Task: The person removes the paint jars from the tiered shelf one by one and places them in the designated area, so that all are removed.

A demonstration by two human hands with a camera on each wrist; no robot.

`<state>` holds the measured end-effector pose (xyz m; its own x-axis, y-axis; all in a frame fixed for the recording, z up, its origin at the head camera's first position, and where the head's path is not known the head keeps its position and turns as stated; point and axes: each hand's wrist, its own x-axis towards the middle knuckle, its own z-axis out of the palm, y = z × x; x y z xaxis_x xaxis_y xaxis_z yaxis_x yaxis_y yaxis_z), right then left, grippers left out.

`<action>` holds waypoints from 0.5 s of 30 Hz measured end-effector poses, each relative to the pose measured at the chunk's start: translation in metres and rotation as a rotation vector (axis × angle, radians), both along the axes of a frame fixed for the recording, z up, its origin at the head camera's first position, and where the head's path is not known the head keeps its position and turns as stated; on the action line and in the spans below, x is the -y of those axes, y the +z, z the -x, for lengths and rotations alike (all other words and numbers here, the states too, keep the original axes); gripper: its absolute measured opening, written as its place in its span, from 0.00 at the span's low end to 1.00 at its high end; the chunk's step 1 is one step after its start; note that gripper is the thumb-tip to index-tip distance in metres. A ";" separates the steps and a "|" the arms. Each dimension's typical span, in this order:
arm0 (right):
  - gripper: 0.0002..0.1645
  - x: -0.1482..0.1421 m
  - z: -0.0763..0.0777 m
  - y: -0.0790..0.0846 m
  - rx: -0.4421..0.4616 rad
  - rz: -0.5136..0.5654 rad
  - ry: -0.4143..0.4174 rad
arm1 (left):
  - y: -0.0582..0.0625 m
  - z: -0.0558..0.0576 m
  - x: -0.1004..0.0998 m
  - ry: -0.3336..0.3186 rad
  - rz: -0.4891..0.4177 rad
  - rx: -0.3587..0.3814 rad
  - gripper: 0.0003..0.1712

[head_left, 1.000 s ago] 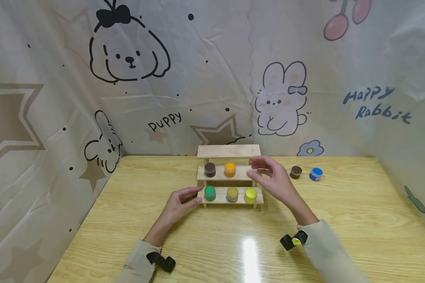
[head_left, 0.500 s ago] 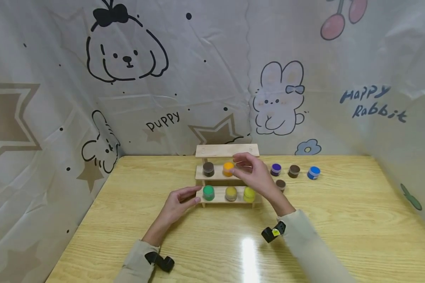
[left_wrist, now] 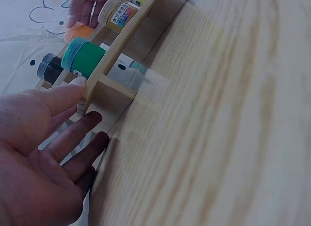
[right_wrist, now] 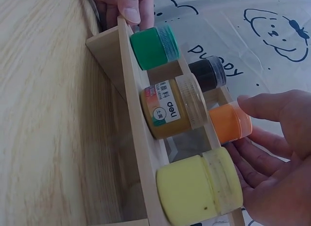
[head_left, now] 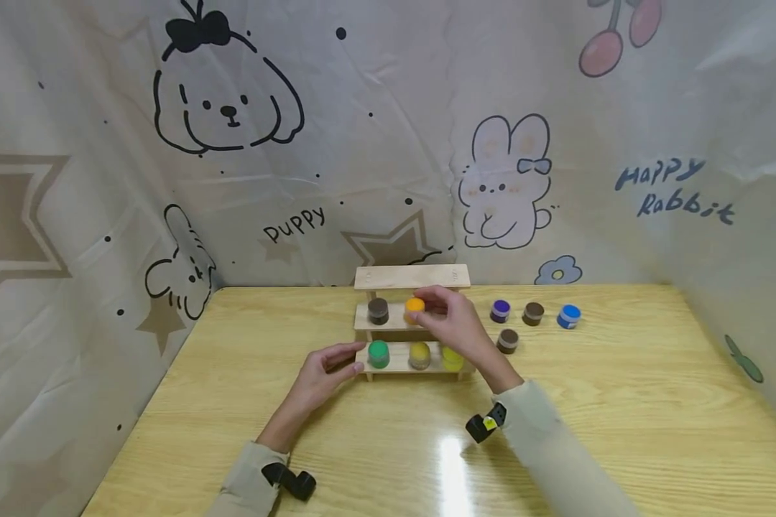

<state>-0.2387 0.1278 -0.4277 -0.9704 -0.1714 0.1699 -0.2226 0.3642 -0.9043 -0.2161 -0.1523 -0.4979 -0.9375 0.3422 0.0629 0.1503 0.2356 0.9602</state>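
A three-tiered wooden rack (head_left: 411,276) holds small paint jars. My left hand (head_left: 320,375) grips the left end of its lowest tier, thumb on top beside the green paint jar (left_wrist: 82,58). On the middle tier, my right hand (head_left: 451,319) pinches the orange paint jar (right_wrist: 226,123), thumb at the lid and fingers on the far side. A black-looking jar (head_left: 378,311) stands left of it. The ochre jar (right_wrist: 170,107) and the yellow jar (right_wrist: 194,189) share the lowest tier with the green one; the right forearm side of the hand partly covers the yellow one in the head view.
Right of the rack, a purple jar (head_left: 501,311), a dark brown jar (head_left: 533,314), a blue jar (head_left: 570,317) and another brown jar (head_left: 507,341) stand on the wooden table (head_left: 388,445). A printed cloth (head_left: 375,143) hangs behind the table's back edge.
My right hand has moved left from the right end of the middle tier to the orange jar, uncovering the purple and nearer brown jars. The left hand stays at the rack's end.
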 end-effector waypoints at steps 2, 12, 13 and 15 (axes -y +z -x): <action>0.24 0.003 -0.001 -0.001 -0.004 -0.011 0.010 | 0.000 -0.002 0.003 0.004 0.006 0.000 0.23; 0.24 -0.001 -0.004 0.003 -0.010 -0.047 -0.038 | -0.001 -0.001 0.002 -0.001 -0.003 -0.004 0.23; 0.24 -0.002 -0.005 0.004 -0.013 -0.045 -0.040 | 0.000 -0.002 0.002 -0.001 -0.003 -0.003 0.23; 0.23 -0.005 -0.008 0.007 -0.026 -0.033 -0.041 | 0.001 -0.002 0.002 0.005 -0.002 -0.001 0.23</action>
